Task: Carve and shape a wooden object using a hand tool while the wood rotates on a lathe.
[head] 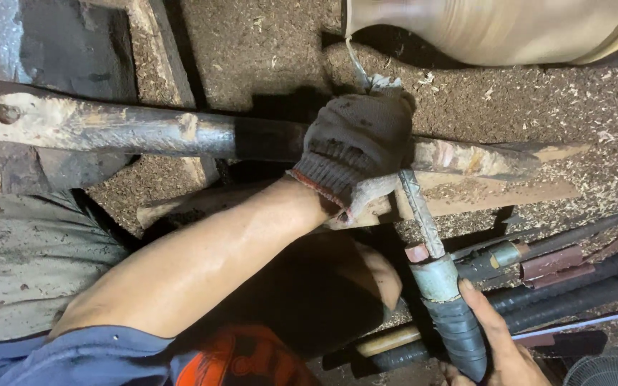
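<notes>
My left hand (357, 146), in a grey knit glove, rests on a long dark metal bar (130, 129) and is closed around the thin steel shaft (422, 214) of a turning tool. The tool's tip (357, 66) reaches up to the left end of a blurred, rounded wooden workpiece (495, 28) at the top edge. My bare right hand (498, 343) grips the tool's thick, tape-wrapped handle (459, 322) at the bottom right. My left forearm crosses the middle of the view from the lower left.
Sawdust and shavings (266, 50) cover the bed under the workpiece. A worn wooden plank (481, 189) lies below the bar. Several other long tools and rods (574, 286) lie at the right. A round wire grille (609, 372) shows at the bottom right corner.
</notes>
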